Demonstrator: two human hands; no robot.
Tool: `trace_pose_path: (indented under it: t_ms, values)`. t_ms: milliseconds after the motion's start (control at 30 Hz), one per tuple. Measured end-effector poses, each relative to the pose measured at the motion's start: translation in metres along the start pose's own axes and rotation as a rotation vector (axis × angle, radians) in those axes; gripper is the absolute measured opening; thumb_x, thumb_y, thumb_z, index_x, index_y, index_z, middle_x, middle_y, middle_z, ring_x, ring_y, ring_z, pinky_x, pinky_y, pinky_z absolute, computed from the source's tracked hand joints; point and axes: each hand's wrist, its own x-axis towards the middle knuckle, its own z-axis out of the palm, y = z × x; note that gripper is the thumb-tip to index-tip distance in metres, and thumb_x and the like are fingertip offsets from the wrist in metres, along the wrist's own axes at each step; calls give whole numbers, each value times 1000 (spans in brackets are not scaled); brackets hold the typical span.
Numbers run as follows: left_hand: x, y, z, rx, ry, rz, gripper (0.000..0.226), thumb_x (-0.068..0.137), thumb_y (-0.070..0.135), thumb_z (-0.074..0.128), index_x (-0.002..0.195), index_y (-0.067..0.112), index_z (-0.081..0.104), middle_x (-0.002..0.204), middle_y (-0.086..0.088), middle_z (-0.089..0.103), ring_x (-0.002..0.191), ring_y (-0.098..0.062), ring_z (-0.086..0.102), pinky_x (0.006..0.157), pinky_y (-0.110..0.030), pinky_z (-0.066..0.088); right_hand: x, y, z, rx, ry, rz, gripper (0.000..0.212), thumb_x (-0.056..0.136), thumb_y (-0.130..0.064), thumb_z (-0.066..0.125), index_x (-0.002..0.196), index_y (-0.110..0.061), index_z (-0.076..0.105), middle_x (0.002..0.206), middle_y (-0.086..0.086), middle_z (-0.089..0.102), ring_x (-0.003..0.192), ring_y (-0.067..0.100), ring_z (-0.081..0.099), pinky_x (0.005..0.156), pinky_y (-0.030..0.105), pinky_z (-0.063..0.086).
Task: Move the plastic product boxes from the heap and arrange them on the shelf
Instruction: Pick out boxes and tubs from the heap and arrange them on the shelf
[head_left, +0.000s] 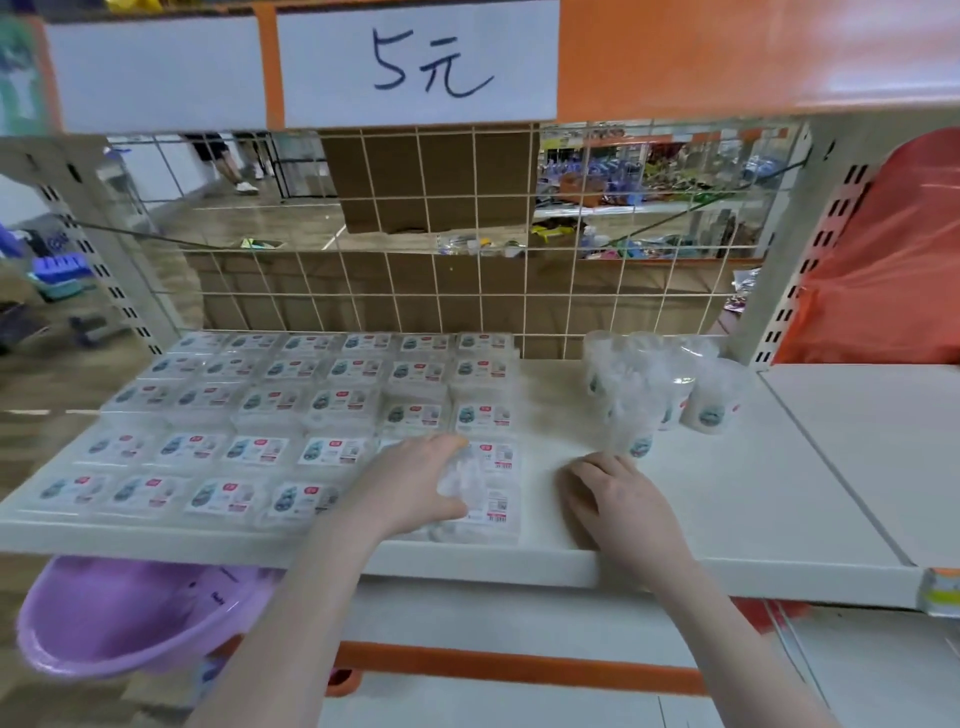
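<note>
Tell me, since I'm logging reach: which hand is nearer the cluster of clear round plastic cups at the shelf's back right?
Right. The right hand lies on the shelf just in front of the clear round plastic cups; the left hand is farther left, on the flat clear boxes.

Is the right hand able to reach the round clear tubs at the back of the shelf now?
Probably yes. The right hand rests on bare shelf and holds nothing, and the nearest of the round clear tubs stands just beyond its fingers, with nothing between them.

Clear labelled boxes (291, 415) lie flat in neat rows on the shelf (727, 499); one box (483, 499) sits under the left fingers (447, 470).
</note>
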Motion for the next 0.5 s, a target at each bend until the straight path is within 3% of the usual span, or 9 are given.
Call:
trace_pose_path:
  t_ms: [233, 333, 433, 500]
  values:
    - [3, -7, -6, -23, -59, 58, 71, 77, 39, 68, 141, 30, 38, 142, 11, 38, 121, -12, 44, 90, -24, 37, -1, 0, 1, 14, 37, 7, 31, 94, -29, 51, 119, -14, 62, 119, 0, 59, 110, 21, 52, 92, 29, 41]
    - [8, -12, -17, -25, -104, 65, 66, 78, 47, 67, 137, 29, 46, 140, 11, 45, 124, -11, 45, 100, -29, 38, -2, 0, 1, 9, 37, 7, 31, 94, -30, 50, 119, -16, 61, 119, -2, 59, 110, 20, 52, 92, 28, 41]
    - [14, -15, -29, -72, -162, 47, 35, 81, 47, 63, 112, 30, 63, 114, 6, 63, 107, -14, 59, 87, -29, 44, -2, 1, 0, 10, 33, 7, 31, 94, -32, 50, 120, -18, 61, 120, -3, 58, 112, 19, 51, 92, 27, 41]
    - [17, -14, -38, -156, -151, 48, 23, 83, 42, 62, 101, 28, 65, 98, 7, 64, 88, -12, 62, 76, -23, 44, -2, 1, 0, 27, 42, 17, 30, 93, -30, 53, 118, -17, 62, 118, -2, 59, 111, 20, 52, 91, 28, 42]
